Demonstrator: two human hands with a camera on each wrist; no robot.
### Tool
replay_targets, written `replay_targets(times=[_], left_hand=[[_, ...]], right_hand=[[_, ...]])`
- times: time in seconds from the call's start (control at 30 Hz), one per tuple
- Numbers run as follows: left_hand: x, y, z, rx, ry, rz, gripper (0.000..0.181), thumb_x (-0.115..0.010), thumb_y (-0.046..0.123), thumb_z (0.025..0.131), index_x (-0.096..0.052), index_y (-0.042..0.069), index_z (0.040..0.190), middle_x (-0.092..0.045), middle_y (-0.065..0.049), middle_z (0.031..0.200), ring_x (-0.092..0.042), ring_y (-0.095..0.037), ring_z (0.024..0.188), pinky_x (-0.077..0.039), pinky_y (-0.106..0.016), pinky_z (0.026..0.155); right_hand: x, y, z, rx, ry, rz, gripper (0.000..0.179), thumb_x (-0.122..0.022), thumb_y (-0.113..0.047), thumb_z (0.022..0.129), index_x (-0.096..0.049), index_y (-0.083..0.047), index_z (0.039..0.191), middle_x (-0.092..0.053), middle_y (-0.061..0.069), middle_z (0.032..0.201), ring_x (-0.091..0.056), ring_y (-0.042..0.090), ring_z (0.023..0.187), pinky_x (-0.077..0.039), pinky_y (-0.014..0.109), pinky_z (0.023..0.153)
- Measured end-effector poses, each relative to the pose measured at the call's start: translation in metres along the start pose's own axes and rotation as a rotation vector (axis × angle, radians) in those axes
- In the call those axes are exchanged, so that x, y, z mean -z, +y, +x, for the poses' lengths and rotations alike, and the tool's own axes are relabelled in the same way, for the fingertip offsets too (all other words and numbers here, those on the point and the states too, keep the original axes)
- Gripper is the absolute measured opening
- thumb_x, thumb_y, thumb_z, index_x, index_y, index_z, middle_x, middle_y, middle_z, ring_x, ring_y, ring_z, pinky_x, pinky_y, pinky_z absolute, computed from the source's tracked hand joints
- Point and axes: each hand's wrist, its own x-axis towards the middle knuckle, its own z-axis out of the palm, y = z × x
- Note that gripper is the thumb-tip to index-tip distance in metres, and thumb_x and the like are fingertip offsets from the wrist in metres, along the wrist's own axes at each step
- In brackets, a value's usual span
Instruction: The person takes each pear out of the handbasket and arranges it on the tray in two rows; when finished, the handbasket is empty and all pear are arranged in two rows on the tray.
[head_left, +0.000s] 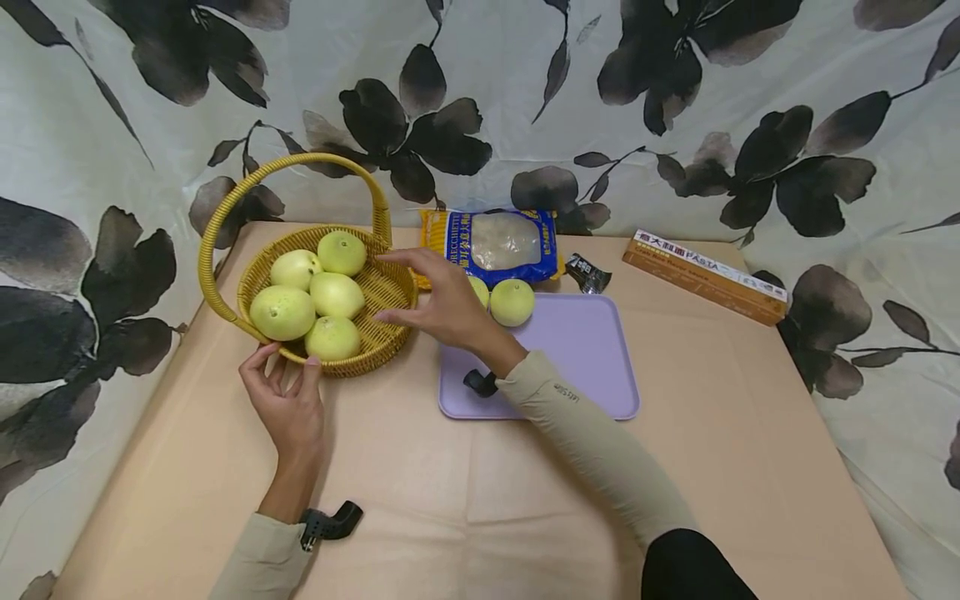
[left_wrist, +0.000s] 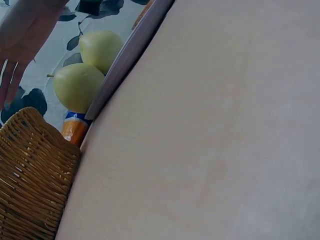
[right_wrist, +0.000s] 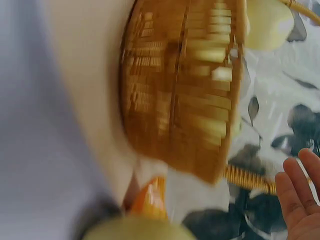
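A yellow wicker basket with a tall arched handle holds several pale green-yellow pears, crowded toward its left side. At the near rim, my left hand grips the edge with thumb and curled fingers. My right hand hovers over the basket's right side, thumb and fingers spread apart, with nothing held. Two more pears sit at the back left of a lilac tray; the right hand partly hides one. In the right wrist view, the open fingers appear beyond the wicker side.
Behind the tray lies a blue and yellow pasta bag, with a small black packet beside it. An orange-brown pasta box rests at the back right. Floral cloth hangs behind and beside the table.
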Motion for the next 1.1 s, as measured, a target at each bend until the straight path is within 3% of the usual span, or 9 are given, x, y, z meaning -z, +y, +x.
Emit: replay_targets(times=[0.17,0.27,0.4,0.53,0.87,1.1], left_hand=[[0.000,0.001,0.000,-0.003,0.001,0.012,0.050,-0.068,-0.004,0.097,-0.044,0.004,0.140,-0.039,-0.008,0.155,-0.047,-0.032,0.147,-0.056,-0.020,0.095],[0.000,0.001,0.000,-0.004,0.002,0.021,0.051,-0.068,-0.003,0.097,-0.044,0.004,0.141,-0.039,-0.007,0.155,-0.047,-0.032,0.147,-0.056,-0.020,0.095],[0.000,0.001,0.000,-0.003,0.003,0.030,0.051,-0.069,-0.003,0.097,-0.043,0.004,0.142,-0.039,-0.007,0.154,-0.048,-0.031,0.145,-0.056,-0.019,0.095],[-0.001,0.000,0.001,-0.006,0.001,0.019,0.051,-0.068,-0.003,0.097,-0.043,0.003,0.142,-0.041,-0.007,0.152,-0.051,-0.028,0.141,-0.057,-0.019,0.094],[0.000,-0.001,0.001,-0.021,0.006,0.018,0.051,-0.069,-0.003,0.096,-0.046,0.006,0.141,-0.045,-0.007,0.149,-0.054,-0.027,0.138,-0.058,-0.019,0.092],[0.000,-0.001,0.001,-0.020,0.006,-0.001,0.052,-0.070,-0.004,0.096,-0.046,0.004,0.141,-0.045,-0.007,0.148,-0.053,-0.027,0.140,-0.057,-0.020,0.092]], right_hand=[[-0.029,-0.010,0.013,0.026,-0.073,0.109,0.075,-0.094,-0.037,0.082,-0.062,-0.019,0.147,-0.063,-0.001,0.148,-0.055,0.008,0.141,-0.041,0.020,0.118],[-0.045,-0.015,0.022,0.027,-0.127,0.174,0.075,-0.093,-0.035,0.083,-0.061,-0.019,0.149,-0.062,-0.001,0.149,-0.056,0.014,0.140,-0.044,0.022,0.117],[-0.064,-0.021,0.033,0.014,-0.191,0.208,0.075,-0.092,-0.034,0.085,-0.059,-0.018,0.150,-0.060,-0.001,0.151,-0.058,0.022,0.140,-0.045,0.024,0.117],[-0.080,-0.024,0.044,0.010,-0.242,0.212,0.073,-0.090,-0.035,0.088,-0.058,-0.019,0.151,-0.060,-0.002,0.152,-0.057,0.020,0.141,-0.042,0.019,0.117],[-0.100,-0.030,0.064,-0.028,-0.367,0.167,0.074,-0.087,-0.038,0.090,-0.054,-0.022,0.154,-0.058,-0.008,0.153,-0.051,-0.005,0.128,-0.041,0.012,0.108],[-0.103,-0.031,0.064,-0.062,-0.352,0.161,0.067,-0.087,-0.036,0.090,-0.059,-0.026,0.150,-0.061,-0.013,0.147,-0.054,-0.005,0.120,-0.046,0.011,0.099]])
